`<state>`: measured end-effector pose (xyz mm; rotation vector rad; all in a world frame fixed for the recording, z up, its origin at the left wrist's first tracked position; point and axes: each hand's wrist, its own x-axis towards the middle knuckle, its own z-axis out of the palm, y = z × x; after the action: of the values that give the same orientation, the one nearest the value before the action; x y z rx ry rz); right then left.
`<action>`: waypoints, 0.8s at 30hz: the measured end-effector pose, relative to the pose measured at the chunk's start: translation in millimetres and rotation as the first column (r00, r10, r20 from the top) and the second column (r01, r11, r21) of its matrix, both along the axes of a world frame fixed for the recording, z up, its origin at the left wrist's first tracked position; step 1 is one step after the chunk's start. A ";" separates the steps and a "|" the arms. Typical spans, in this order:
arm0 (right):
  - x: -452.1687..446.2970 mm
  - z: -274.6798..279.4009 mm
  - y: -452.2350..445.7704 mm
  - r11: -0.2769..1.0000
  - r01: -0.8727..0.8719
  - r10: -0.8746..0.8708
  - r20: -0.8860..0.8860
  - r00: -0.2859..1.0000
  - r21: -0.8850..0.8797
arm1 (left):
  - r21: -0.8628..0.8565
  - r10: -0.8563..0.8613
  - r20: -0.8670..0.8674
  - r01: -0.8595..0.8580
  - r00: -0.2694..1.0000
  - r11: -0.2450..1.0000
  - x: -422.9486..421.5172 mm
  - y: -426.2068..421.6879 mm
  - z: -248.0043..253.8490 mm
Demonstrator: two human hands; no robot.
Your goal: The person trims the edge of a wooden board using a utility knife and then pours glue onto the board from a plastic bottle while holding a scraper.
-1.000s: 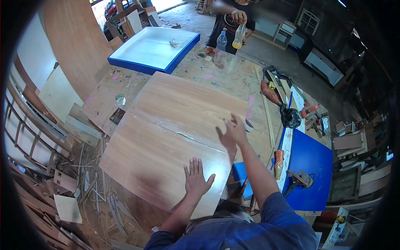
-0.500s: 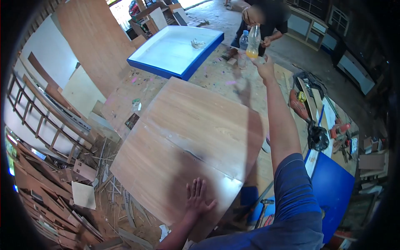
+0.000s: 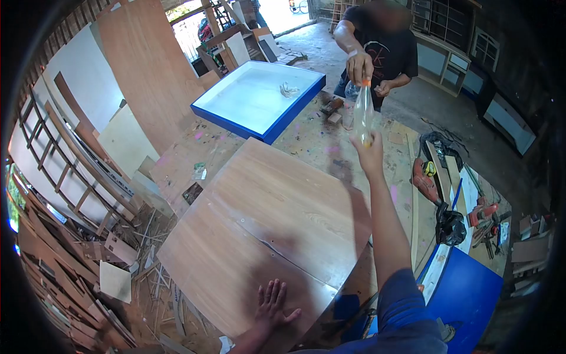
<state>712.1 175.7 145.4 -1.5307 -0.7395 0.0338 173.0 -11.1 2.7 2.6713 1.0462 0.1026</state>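
Wooden board (image 3: 277, 189) lies under the spread left hand (image 3: 275, 305). The bottle (image 3: 363, 112), its base gripped by the right hand (image 3: 370, 156), could drop if the co-worker's hand (image 3: 358, 66) releases early.

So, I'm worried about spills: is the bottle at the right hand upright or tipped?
Upright: the bottle has its orange cap on top, base down by the right hand.

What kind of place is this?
It looks like a woodworking shop. There's a big wooden panel on a messy workbench, an orange power tool lying on it, and wood scraps all over the floor.
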 end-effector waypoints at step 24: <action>-279.8 48.2 -325.4 0.985 -0.005 0.001 0.021 1.000 0.173 | 0.057 -0.045 0.059 0.042 0.997 0.997 -13.2 -7.7 -13.8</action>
<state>432.2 -149.6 193.6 -1.3661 -0.7419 -0.0435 159.8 -18.8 -11.1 2.7210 0.9801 0.2049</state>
